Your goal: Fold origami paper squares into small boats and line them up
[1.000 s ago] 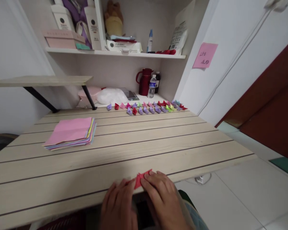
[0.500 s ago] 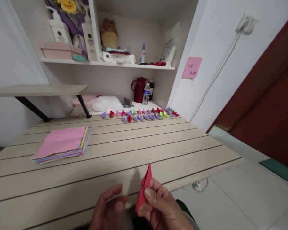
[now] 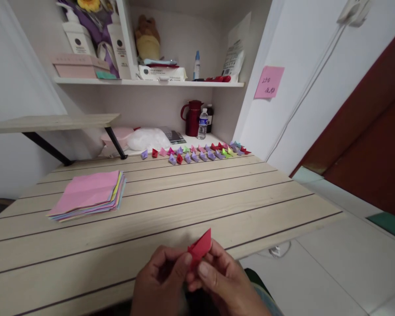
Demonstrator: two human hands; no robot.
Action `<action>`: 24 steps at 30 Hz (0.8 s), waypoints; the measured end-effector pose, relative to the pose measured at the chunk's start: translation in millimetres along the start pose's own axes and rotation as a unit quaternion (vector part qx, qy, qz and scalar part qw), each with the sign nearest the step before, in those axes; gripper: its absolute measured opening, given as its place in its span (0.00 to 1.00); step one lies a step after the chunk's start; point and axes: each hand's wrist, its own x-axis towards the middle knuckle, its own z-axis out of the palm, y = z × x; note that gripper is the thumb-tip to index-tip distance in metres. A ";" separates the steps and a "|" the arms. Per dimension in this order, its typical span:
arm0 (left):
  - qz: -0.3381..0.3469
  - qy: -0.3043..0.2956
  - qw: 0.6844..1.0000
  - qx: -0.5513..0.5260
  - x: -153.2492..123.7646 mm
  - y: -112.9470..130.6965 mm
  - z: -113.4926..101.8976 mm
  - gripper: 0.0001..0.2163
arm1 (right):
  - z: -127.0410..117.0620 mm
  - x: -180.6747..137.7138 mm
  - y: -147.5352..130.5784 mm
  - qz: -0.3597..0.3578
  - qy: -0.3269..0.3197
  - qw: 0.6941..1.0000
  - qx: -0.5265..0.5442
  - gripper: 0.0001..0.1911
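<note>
A small piece of folded red paper (image 3: 200, 248) is pinched between both hands just above the table's near edge, one pointed end tilted up and to the right. My left hand (image 3: 166, 276) is closed, its thumb and fingertips gripping the paper's left side. On the right side, the thumb and fingers of my right hand (image 3: 222, 276) hold the same piece. The fingers cover its lower part. At the table's back stand rows of small folded paper boats, among them a red paper boat (image 3: 179, 159) and a purple one (image 3: 172, 159).
A stack of coloured paper sheets (image 3: 88, 191), pink on top, lies on the left of the slatted table (image 3: 145, 210). Behind are a raised wooden shelf (image 3: 52, 123), a plastic bag (image 3: 148, 139), a dark red jug (image 3: 193, 118) and a water bottle (image 3: 202, 124).
My left hand, open and apart before, has closed on the red paper. The paper has turned from nearly upright to a more slanted position. The view has shifted slightly.
</note>
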 end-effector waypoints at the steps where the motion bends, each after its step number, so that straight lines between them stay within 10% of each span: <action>1: -0.006 0.002 1.000 0.004 1.3 2.3 -0.1 0.11 | -0.6 -2.5 -6.9 -0.016 0.001 0.999 -0.033 0.19; 7: -0.023 -0.012 0.999 0.033 6.2 7.7 2.6 0.12 | -3.3 -7.3 -34.5 -0.028 0.071 0.985 -0.153 0.14; 15: -0.061 -0.038 0.988 -0.135 19.0 -11.6 7.6 0.31 | -0.8 6.8 -23.4 0.018 0.146 0.989 0.014 0.18; 24: -0.029 -0.056 0.997 -0.045 13.6 -0.3 15.5 0.14 | -6.3 8.7 -11.0 -0.015 0.094 0.994 0.048 0.17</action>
